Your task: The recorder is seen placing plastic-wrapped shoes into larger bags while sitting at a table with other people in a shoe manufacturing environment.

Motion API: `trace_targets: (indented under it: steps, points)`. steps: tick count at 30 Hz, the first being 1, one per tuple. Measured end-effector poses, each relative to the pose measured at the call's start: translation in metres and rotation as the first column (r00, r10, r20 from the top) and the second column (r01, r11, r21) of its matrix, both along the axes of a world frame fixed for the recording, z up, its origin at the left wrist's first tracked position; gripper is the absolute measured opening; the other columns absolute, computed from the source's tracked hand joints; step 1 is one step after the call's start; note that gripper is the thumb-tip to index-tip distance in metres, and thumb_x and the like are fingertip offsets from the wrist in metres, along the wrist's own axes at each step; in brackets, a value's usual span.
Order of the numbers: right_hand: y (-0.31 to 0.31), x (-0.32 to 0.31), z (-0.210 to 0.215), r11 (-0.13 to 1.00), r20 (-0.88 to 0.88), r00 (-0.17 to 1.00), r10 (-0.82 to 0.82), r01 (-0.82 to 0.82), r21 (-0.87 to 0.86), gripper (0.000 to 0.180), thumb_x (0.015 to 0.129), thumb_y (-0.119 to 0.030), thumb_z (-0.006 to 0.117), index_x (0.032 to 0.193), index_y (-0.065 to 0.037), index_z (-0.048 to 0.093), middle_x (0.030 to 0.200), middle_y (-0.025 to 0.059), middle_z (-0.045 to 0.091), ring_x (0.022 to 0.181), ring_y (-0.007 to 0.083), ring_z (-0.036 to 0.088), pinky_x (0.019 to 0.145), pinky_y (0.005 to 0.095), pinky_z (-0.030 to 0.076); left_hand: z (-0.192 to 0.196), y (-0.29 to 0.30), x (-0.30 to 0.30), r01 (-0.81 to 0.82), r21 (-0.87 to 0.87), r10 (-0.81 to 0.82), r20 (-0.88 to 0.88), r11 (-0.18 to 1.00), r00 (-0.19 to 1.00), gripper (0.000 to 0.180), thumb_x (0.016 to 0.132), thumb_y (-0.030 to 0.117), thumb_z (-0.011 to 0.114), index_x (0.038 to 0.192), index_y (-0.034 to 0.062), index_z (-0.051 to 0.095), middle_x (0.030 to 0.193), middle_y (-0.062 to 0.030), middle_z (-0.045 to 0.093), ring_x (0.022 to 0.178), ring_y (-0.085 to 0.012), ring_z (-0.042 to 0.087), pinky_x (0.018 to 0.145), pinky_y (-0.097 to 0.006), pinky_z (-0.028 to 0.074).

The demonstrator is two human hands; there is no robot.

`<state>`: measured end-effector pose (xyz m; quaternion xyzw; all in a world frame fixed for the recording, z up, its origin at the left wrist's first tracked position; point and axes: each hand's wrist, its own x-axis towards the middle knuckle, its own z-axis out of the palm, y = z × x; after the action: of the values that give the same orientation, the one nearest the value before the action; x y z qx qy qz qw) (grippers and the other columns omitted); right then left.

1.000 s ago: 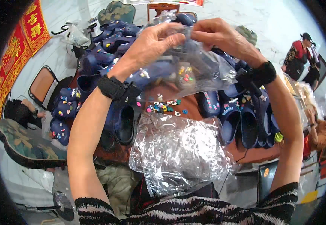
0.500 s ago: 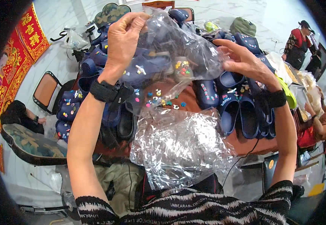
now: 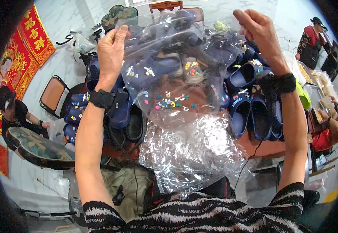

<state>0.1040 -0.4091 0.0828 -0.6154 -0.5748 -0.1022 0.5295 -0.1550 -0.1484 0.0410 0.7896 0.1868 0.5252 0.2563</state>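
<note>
A clear plastic bag [image 3: 163, 48] is stretched wide above the brown table, its upper edge drawn out between my hands. My left hand [image 3: 111, 54] pinches one corner, thumb up. At the far right, the fingers of my right hand [image 3: 260, 33] are closed on the other corner. Through the film I see small colourful shoe charms [image 3: 171, 101] scattered on the table and a little container of charms [image 3: 193, 70]. Crumpled clear bags [image 3: 188, 147] hang over the near edge, in front of my body. Navy clogs [image 3: 241, 116] with charms stand right of the bag.
More clogs [image 3: 75, 110] are piled on the left, by a brown-backed chair [image 3: 55, 93] and a patterned seat [image 3: 40, 144]. A seated person [image 3: 15, 112] is at the left, another person [image 3: 312, 46] stands far right. A black cable [image 3: 250, 155] crosses the table's front edge.
My right hand has moved up and closed on the bag's edge; my left hand has come down and left. The bag is now spread wider. The person at the left shows more.
</note>
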Motion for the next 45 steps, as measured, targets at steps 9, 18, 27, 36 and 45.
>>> trace_targets:
  steps: [9,18,27,36,45]
  points:
    - [0.021,-0.076,0.051,0.963,0.072,0.966,0.248,-0.238,-0.130,0.038,0.093,-0.035,0.060,0.080,0.000,0.063,0.065,0.0009,0.054,0.055,0.0073,0.050,0.046,0.0230,0.039,0.061,-0.081,0.018,0.118,0.715,-0.052,-0.113,0.689,0.992,0.029,0.091,0.026,0.063,0.110,0.0054,0.064,0.093,-0.0014,0.065,0.083,-0.0099,0.058,0.070,-0.025,0.046]
    - [0.037,-0.038,-0.047,0.814,-0.022,0.887,0.461,-0.432,-0.387,0.033,0.092,-0.026,0.063,0.110,0.001,0.060,0.094,0.0049,0.061,0.084,0.0122,0.060,0.080,0.0274,0.052,0.070,-0.103,0.012,0.268,0.171,-0.249,-0.126,0.948,0.960,0.014,0.090,0.016,0.067,0.085,0.0033,0.067,0.065,0.0058,0.055,0.059,-0.0014,0.045,0.050,-0.019,0.035]
    - [-0.003,0.009,-0.121,0.710,-0.313,0.922,0.229,-0.378,-0.594,0.025,0.093,-0.022,0.058,0.082,0.000,0.059,0.070,-0.0032,0.053,0.069,0.0046,0.052,0.061,0.0237,0.045,0.052,-0.008,-0.017,-0.072,0.177,0.080,-0.035,0.981,0.996,0.025,0.090,0.031,0.066,0.091,0.0066,0.073,0.078,0.0064,0.064,0.057,0.0006,0.039,0.050,-0.018,0.031]
    - [0.008,-0.025,-0.017,0.843,-0.037,0.913,0.406,-0.390,-0.370,0.086,0.084,-0.057,0.061,0.143,-0.001,0.033,0.136,0.0162,0.048,0.128,0.0246,0.043,0.106,0.0351,0.035,0.055,-0.079,0.017,0.149,0.394,-0.067,-0.213,0.907,0.975,0.021,0.090,0.025,0.066,0.096,0.0049,0.070,0.070,0.0052,0.056,0.062,-0.0034,0.047,0.052,-0.024,0.036]
    - [0.018,-0.053,0.028,0.864,0.036,0.869,0.494,-0.487,-0.125,0.027,0.095,-0.027,0.059,0.101,-0.003,0.070,0.087,0.0013,0.066,0.076,0.0077,0.059,0.068,0.0233,0.050,0.046,-0.041,-0.017,0.339,0.180,-0.158,-0.627,0.923,0.763,0.021,0.090,0.023,0.059,0.100,0.0057,0.066,0.068,0.0044,0.055,0.058,-0.0054,0.047,0.050,-0.023,0.037]
